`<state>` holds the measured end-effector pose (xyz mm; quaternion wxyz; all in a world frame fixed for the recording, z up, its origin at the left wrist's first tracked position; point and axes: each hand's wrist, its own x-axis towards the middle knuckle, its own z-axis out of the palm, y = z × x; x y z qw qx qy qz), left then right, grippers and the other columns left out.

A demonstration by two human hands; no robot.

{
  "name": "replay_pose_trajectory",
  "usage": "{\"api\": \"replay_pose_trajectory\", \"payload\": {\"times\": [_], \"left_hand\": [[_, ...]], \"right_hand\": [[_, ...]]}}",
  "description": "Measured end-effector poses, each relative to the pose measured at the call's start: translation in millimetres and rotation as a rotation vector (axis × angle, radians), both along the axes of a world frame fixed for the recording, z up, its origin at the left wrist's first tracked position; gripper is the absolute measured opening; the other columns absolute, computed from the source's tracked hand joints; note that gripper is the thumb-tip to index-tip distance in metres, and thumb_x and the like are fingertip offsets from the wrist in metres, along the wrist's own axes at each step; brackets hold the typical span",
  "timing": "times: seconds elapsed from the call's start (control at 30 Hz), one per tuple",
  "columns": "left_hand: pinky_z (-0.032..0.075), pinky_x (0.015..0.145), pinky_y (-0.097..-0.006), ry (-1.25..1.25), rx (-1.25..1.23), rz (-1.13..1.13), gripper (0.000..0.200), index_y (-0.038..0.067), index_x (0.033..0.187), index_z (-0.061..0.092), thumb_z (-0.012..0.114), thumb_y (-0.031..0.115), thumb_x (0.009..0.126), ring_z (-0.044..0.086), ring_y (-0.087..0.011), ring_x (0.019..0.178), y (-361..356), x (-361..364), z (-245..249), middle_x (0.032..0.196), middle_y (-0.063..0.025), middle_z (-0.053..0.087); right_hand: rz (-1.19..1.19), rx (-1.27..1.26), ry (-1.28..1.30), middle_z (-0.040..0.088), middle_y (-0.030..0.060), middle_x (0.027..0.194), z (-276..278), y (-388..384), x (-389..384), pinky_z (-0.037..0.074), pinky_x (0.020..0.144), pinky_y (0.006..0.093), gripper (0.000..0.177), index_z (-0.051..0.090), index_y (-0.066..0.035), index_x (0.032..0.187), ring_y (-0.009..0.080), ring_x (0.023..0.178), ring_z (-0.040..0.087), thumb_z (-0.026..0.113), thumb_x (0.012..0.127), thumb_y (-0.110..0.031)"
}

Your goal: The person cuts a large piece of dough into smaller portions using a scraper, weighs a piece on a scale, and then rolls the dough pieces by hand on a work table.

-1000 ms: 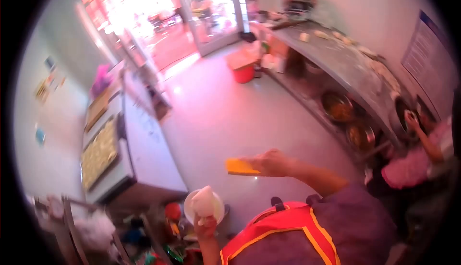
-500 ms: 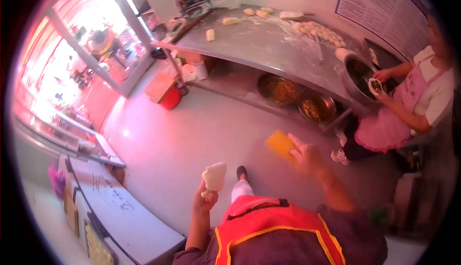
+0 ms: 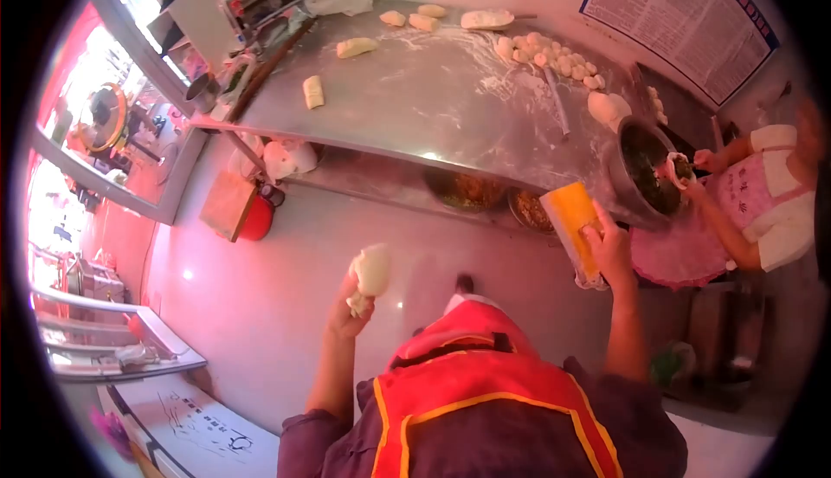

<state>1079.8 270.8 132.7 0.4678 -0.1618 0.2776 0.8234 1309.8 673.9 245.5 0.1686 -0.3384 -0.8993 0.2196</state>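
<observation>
My left hand (image 3: 351,305) is closed around a lump of pale dough (image 3: 373,270), held up over the floor. Part of the dough bulges out above the fingers and a smaller bit shows below the thumb. In my right hand (image 3: 613,248) is a flat, rectangular yellow scraper (image 3: 573,222) with a pale edge, gripped along its right side near the table's front edge. The steel table (image 3: 381,114) stands ahead of both hands, dusted with flour. On it lie a dough piece (image 3: 313,92), a longer one (image 3: 357,47), and a heap of small dough balls (image 3: 554,55).
At the right, a person in a pink apron (image 3: 736,188) fills a wrapper beside a large metal bowl (image 3: 619,175). Under the table sit bowls of filling (image 3: 472,190). A red bucket (image 3: 256,218) with a board stands left. A white cabinet (image 3: 195,426) is at lower left.
The view has moved closer to the table. My right hand has risen with the yellow scraper, now turned more upright. My left hand still holds the dough.
</observation>
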Motion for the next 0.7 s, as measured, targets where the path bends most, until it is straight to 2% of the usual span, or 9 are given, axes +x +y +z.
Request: {"api": "replay_pose_trajectory", "payload": {"times": [0.07,0.13,0.23,0.3,0.4,0.5,0.57,0.63,0.7], "left_hand": [[0.05,0.042,-0.0211,0.148,0.106,-0.082,0.028,0.012,0.114,0.053,0.048,0.034,0.097,0.06,-0.011,0.062,26,-46,-23,0.094,-0.005,0.062],[0.049,0.042,-0.0201,0.136,0.067,-0.102,0.032,0.012,0.119,0.051,0.053,0.033,0.095,0.06,-0.0106,0.064,55,-79,-47,0.097,-0.0043,0.062],[0.047,0.044,-0.0171,0.238,0.087,-0.063,0.042,0.012,0.127,0.047,0.059,0.029,0.091,0.059,-0.0087,0.07,128,-123,-28,0.1,-0.002,0.061],[0.043,0.044,-0.0165,0.177,0.193,-0.2,0.045,0.013,0.131,0.045,0.059,0.028,0.092,0.058,-0.0074,0.072,150,-149,-29,0.104,-0.0009,0.06],[0.038,0.041,-0.016,0.368,-0.043,-0.32,0.051,0.012,0.131,0.047,0.062,0.034,0.088,0.053,-0.005,0.058,190,-192,-2,0.091,-0.0016,0.061],[0.036,0.042,-0.0172,0.627,-0.499,-0.416,0.047,0.012,0.129,0.051,0.061,0.034,0.088,0.054,-0.0045,0.06,231,-239,-1,0.09,-0.0027,0.062],[0.045,0.053,-0.0221,0.781,-0.705,-0.458,0.045,0.008,0.124,0.056,0.062,0.033,0.087,0.061,-0.0101,0.071,264,-272,20,0.091,-0.005,0.065],[0.05,0.069,-0.0275,1.027,-0.706,-0.299,0.047,0.005,0.124,0.056,0.063,0.033,0.087,0.063,-0.0164,0.084,296,-321,-23,0.093,-0.0095,0.066],[0.049,0.081,-0.0333,1.355,-0.877,-0.387,0.049,0.004,0.125,0.054,0.063,0.033,0.086,0.063,-0.0225,0.095,328,-379,-27,0.099,-0.0159,0.066]], "right_hand": [[-0.041,-0.044,0.025,0.06,0.0259,0.074,-7,26,-51,0.048,0.06,0.0441,0.046,0.051,-0.008,0.13,0.0403,0.069,0.061,0.057,0.086,-0.019],[0.086,0.012,0.107,0.06,0.0263,0.076,-38,36,-103,0.049,0.061,0.0432,0.046,0.051,-0.007,0.129,0.0392,0.069,0.062,0.059,0.085,-0.02],[0.381,0.035,0.236,0.059,0.0248,0.071,-41,33,-189,0.048,0.06,0.0469,0.044,0.053,-0.01,0.127,0.0414,0.066,0.06,0.057,0.085,-0.021],[0.275,-0.125,0.143,0.06,0.0239,0.072,-22,58,-212,0.048,0.061,0.0468,0.044,0.054,-0.01,0.127,0.0407,0.067,0.06,0.058,0.085,-0.02],[0.198,-0.143,0.109,0.061,0.0231,0.073,-34,114,-241,0.048,0.062,0.0461,0.044,0.054,-0.01,0.127,0.0401,0.068,0.061,0.059,0.084,-0.019],[0.248,-0.103,0.07,0.061,0.0227,0.073,-32,134,-277,0.049,0.063,0.0452,0.046,0.053,-0.01,0.128,0.0395,0.069,0.061,0.06,0.084,-0.019],[0.242,-0.145,0.125,0.061,0.0232,0.075,-38,135,-296,0.049,0.063,0.0444,0.046,0.053,-0.009,0.128,0.0394,0.069,0.062,0.06,0.084,-0.019],[0.184,-0.177,0.127,0.062,0.0238,0.077,-41,134,-317,0.05,0.064,0.0435,0.046,0.053,-0.009,0.128,0.0391,0.07,0.062,0.06,0.084,-0.019],[0.073,-0.224,0.043,0.062,0.0246,0.079,-45,122,-329,0.05,0.065,0.0424,0.045,0.054,-0.008,0.128,0.0389,0.072,0.063,0.06,0.084,-0.019]]}}
